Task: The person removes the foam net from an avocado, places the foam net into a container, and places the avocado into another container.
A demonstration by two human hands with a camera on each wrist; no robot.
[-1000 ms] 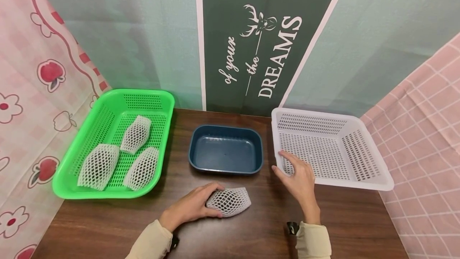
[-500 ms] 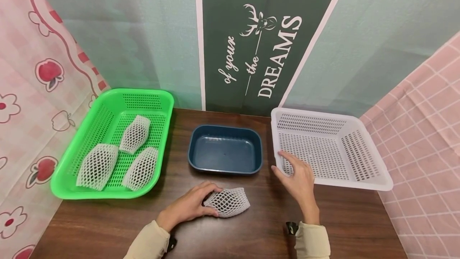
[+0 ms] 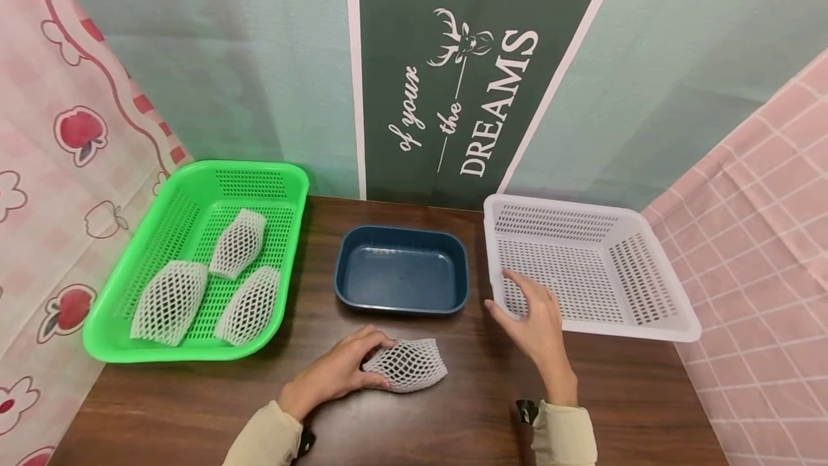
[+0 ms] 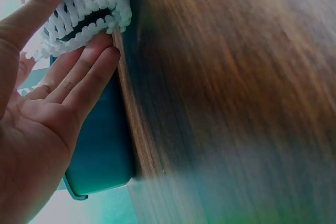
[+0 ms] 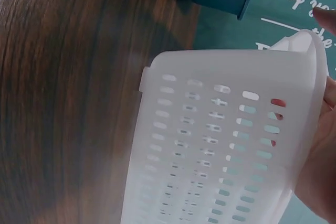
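A white foam fruit net (image 3: 414,367) lies on its side on the brown table in front of the dark blue bin (image 3: 401,308). At its left end my left hand (image 3: 341,371) pinches it between thumb and fingers; in the left wrist view the net's open end (image 4: 86,27) shows by the fingers. My right hand (image 3: 538,318) is at the near left corner of the white basket (image 3: 666,329), thumb and index finger spread apart, holding nothing. The right wrist view has the basket's slotted wall (image 5: 236,66) in front, partly hiding that hand.
Three similar foam nets (image 3: 169,302) lie in the green basket (image 3: 162,351) on the left. A green curtain with lettering (image 3: 453,92) hangs behind the table. Patterned pink cloths (image 3: 776,272) flank both sides.
The head view has drifted a little, so everything sits slightly further left in it. Both hands and the foam net keep nearly the same places relative to the bin and baskets.
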